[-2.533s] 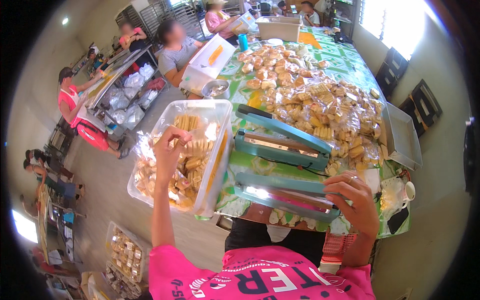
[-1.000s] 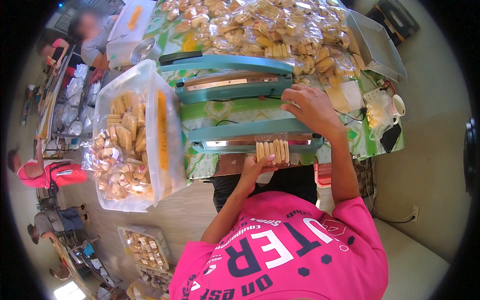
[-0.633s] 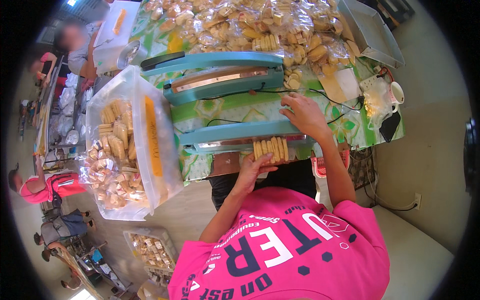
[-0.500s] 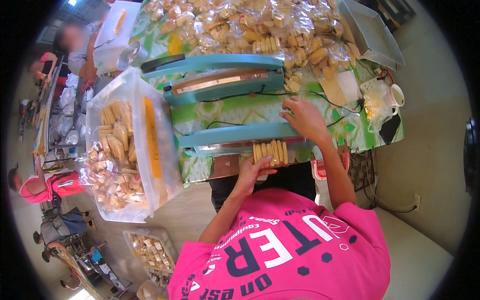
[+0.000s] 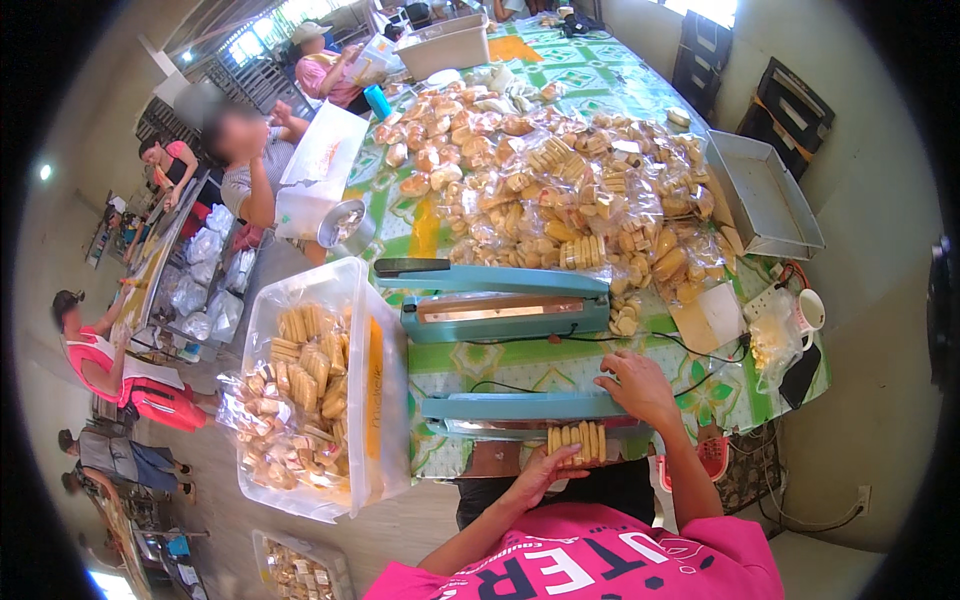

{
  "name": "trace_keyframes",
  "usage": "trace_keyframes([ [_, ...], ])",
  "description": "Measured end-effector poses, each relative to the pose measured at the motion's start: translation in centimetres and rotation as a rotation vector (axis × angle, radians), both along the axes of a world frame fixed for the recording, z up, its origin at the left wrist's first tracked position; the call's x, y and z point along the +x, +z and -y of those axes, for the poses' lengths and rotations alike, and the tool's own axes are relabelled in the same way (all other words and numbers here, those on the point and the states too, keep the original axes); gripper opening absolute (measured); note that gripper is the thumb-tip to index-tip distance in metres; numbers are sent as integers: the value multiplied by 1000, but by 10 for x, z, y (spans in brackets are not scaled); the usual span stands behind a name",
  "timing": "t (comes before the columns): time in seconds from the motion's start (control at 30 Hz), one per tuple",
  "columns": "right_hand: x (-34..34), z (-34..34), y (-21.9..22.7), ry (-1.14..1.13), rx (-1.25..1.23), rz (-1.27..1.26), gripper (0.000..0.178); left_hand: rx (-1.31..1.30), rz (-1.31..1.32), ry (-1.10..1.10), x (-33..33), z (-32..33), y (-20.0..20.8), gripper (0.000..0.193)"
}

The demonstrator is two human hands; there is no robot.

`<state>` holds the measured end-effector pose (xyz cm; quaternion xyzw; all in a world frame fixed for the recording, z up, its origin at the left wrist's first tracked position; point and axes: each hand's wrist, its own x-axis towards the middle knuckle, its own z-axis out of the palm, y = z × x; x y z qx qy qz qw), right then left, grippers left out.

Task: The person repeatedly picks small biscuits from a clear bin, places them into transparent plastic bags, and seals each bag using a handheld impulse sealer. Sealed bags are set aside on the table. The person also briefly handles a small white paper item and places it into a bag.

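In my left hand (image 5: pixel 540 478) is a clear bag of stick-shaped biscuits (image 5: pixel 577 443), held from below with the fingers closed round its lower left side. The bag's upper end meets the front edge of the near teal impulse sealer (image 5: pixel 520 406), whose long arm is lowered. My right hand (image 5: pixel 640 387) rests on the right end of that arm, its fingers apart and holding nothing. A second teal sealer (image 5: pixel 510 312) with a black handle (image 5: pixel 412 266) stands just behind, its arm raised.
A big heap of bagged bread (image 5: pixel 560 190) covers the table's middle. At left stands a clear tub of packed biscuits (image 5: pixel 385 400). A metal tray (image 5: pixel 765 190), white mug (image 5: pixel 810 312), cardboard pieces (image 5: pixel 705 318) and cords lie at right. Several people work beyond, at left.
The view has tilted upward, showing more of the table's far end. Both hands, the biscuit bag and the lowered sealer arm keep about the same places relative to each other.
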<state>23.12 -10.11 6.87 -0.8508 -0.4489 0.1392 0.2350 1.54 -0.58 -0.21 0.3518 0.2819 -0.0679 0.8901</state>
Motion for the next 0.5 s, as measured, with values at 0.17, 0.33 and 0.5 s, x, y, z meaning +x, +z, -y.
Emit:
trace_keyframes([
  [0.17,0,0,-1,-9,-8,-15,29,14,1,-4,3,-1,-3,43],
  [0.33,-1,1,-4,-30,16,-15,26,-26,-55,-15,5,-2,0,44],
  [0.5,-2,1,-5,-22,40,6,26,-21,-40,-27,5,-3,1,45],
])
